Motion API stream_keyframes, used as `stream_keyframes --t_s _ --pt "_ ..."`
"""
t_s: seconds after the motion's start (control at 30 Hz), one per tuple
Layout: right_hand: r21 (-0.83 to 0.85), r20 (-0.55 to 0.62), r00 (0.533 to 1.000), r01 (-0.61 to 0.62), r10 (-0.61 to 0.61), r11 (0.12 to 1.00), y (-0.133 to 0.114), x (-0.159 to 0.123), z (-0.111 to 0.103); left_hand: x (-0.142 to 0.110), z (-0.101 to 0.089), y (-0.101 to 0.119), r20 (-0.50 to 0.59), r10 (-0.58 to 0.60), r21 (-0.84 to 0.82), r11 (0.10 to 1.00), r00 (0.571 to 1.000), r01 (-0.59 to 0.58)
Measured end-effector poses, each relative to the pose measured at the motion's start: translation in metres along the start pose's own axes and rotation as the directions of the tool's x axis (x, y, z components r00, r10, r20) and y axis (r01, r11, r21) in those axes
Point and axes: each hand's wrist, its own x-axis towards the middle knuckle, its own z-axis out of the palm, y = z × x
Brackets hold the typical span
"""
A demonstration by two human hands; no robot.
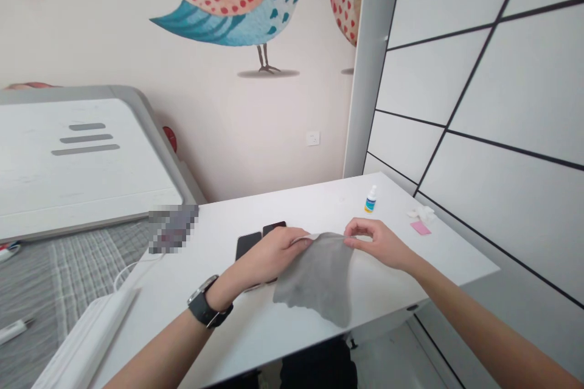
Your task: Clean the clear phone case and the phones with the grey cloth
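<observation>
Your bare forearms come in nearest the camera from the lower corners, a round-faced watch with a black strap on the left wrist. Your left hand pinches one upper corner of a thin, soft grey cloth, thumb on top; your right hand grips the other upper corner between thumb and fingertips, the fingers curved round a small gap. The cloth hangs between both hands, its wavy lower edge over the near part of a glossy white rectangular table. Just beyond your left hand, and partly hidden by it, lie two flat, black-faced rectangular devices, side by side. Farther back, a small white-capped bottle with a blue label and yellow base stands upright. To its right, a flat pink square lies near a crumpled white scrap. At the table's left end, a pixelated object is too obscured to identify.
</observation>
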Motion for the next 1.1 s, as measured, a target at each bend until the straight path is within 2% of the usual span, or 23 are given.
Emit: stream_keyframes --t_s 0.1,0.2,0.3,0.37,0.47,0.53,0.6,0.7,0.8,0.93,1.1 --pt "0.008 -0.134 0.991 0.007 -0.005 1.0 0.006 0.028 -0.003 0.02 -0.012 -0.01 -0.109 0.009 -0.009 1.0 0.994 -0.01" --pt "-0.011 -0.249 0.968 0.04 -0.041 0.999 0.008 0.053 -0.011 0.037 -0.027 -0.017 -0.242 0.019 -0.005 1.0 0.97 -0.02" --pt "-0.065 -0.29 0.954 0.055 -0.072 0.996 0.011 0.057 -0.016 0.041 -0.028 -0.023 -0.304 0.073 0.047 0.997 0.95 -0.061" --pt "-0.105 -0.257 0.962 0.068 -0.093 0.992 0.019 0.046 -0.013 0.035 -0.016 -0.031 -0.244 0.124 0.12 0.988 0.962 -0.097" --pt "-0.219 -0.099 0.982 0.138 -0.162 0.966 0.038 0.015 -0.002 0.016 0.012 -0.045 0.009 0.202 0.281 0.94 0.979 -0.196" --pt "-0.302 0.048 0.984 0.177 -0.17 0.937 0.051 -0.007 0.006 0.001 0.029 -0.051 0.189 0.239 0.338 0.895 0.952 -0.292" --pt "-0.35 0.137 0.982 0.169 -0.128 0.921 0.06 -0.023 0.011 -0.011 0.039 -0.053 0.285 0.224 0.331 0.889 0.932 -0.315" --pt "-0.394 0.146 0.987 0.125 -0.072 0.91 0.065 -0.024 0.018 -0.015 0.047 -0.053 0.246 0.116 0.37 0.906 0.962 -0.204" --pt "-0.484 0.169 0.983 0.144 -0.069 0.863 0.07 -0.005 0.027 -0.005 0.055 -0.059 0.146 -0.011 0.491 0.869 0.989 -0.063" --pt "-0.611 0.22 0.976 0.141 -0.004 0.779 0.085 0.021 0.044 0.013 0.061 -0.069 0.16 -0.106 0.607 0.794 0.981 -0.013" --pt "-0.667 0.207 0.977 0.098 0.057 0.739 0.106 0.028 0.053 0.021 0.056 -0.072 0.173 -0.192 0.678 0.735 0.966 0.024"
